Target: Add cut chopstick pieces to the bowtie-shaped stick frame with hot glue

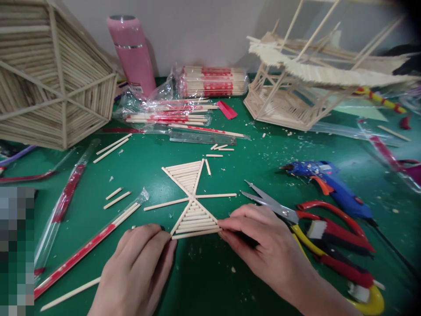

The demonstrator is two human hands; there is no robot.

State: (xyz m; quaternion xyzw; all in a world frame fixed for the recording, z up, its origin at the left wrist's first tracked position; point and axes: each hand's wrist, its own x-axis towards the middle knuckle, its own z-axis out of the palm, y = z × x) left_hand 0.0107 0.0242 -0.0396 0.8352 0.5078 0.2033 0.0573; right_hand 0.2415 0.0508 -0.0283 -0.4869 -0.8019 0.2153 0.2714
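Observation:
A flat frame of crossed wooden sticks (192,196) lies on the green table, its upper and lower wedges filled with rows of shorter sticks. The outermost stick (197,234) of the lower wedge spans between my hands. My right hand (259,237) pinches that stick's right end at the corner of the frame. At its left end, the fingertips of my left hand (141,263) are closed on the stick beside the spoke; the fingers partly hide the contact. One bare spoke points left and another right.
Scissors (286,213), pliers (345,259) and a blue glue gun (338,188) lie right. Behind are wrapped chopsticks (213,82), a pink bottle (133,57), a wooden model (283,96) and a large stick panel (62,94). Loose sticks (112,149) lie left.

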